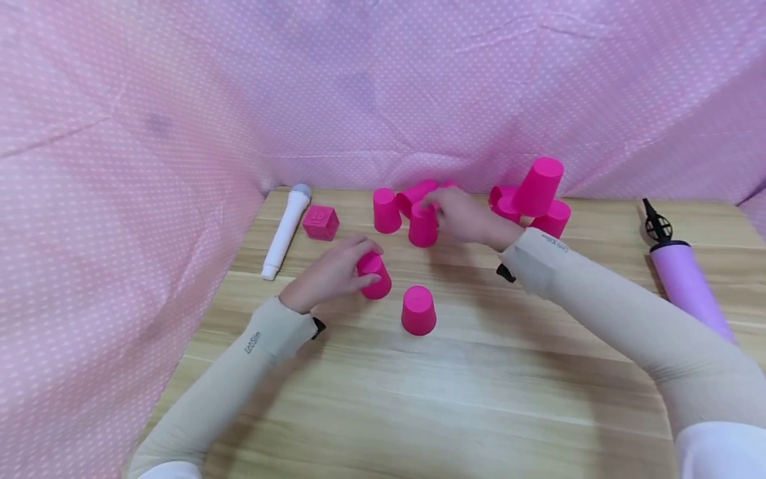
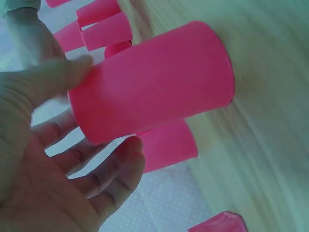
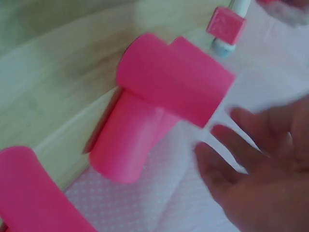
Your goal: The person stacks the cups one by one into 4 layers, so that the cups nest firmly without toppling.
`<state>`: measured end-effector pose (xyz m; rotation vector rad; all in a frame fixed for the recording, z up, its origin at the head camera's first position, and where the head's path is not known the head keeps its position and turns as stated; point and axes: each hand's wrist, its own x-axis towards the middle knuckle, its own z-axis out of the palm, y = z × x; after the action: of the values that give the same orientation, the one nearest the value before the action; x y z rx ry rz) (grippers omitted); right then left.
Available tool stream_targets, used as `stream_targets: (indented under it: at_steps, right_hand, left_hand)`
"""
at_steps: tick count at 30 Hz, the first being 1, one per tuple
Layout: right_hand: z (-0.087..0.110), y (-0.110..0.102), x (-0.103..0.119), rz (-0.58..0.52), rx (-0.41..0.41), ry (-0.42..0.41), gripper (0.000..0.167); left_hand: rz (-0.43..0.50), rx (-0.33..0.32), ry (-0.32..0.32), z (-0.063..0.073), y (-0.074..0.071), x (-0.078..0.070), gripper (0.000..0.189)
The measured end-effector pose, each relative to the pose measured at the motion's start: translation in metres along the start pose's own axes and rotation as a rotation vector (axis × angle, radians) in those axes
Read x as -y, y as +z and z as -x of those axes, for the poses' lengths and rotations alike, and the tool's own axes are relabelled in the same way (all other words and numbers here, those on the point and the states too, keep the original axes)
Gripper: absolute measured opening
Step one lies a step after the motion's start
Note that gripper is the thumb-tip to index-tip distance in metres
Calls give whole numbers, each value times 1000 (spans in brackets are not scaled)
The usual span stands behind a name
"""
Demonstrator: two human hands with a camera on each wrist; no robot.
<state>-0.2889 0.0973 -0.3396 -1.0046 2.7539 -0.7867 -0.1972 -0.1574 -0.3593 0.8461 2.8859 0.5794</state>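
The left hand (image 1: 338, 269) is gripping a hot-pink cup (image 2: 157, 84) — thumb and fingers are closing on its narrow end. The cup is leaning mouth-down over the table (image 1: 479, 372), just beyond and left of another upturned cup (image 1: 419, 313). Its smooth, plain wall is flaring evenly from a flat round base toward a wider rim. The right hand (image 1: 463, 216) is hovering beside a matching upturned cup (image 1: 423, 231) — its bent fingers are standing apart, clear of the wall.
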Motion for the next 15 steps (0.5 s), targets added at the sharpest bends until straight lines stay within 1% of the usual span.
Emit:
stream_targets:
  at_steps: [2,4,6,8,10,13,15]
  right_hand:
    - [-12,-5,-8,3,-11,99,43]
    - [-23,-8,-17,15,2,187,46]
    - [-32,-8,-26,54,36,231,47]
    - [-37,-5,-32,82,67,261,45]
    - [-39,0,-37,104,84,281,44]
    - [-38,9,-40,169,68,283,47]
    - [-37,14,-42,221,49,270,52]
  left_hand:
    - [-12,3,-3,-7,-5,-3,48]
    - [-23,0,4,-18,-12,-7,49]
    - [-48,-8,21,-33,-18,-13,48]
    - [-79,5,40,-49,-23,-20,47]
    - [-122,43,47,-66,-25,-26,47]
    - [-191,122,44,-85,-24,-30,48]
    - [-221,162,29,-93,-23,-31,48]
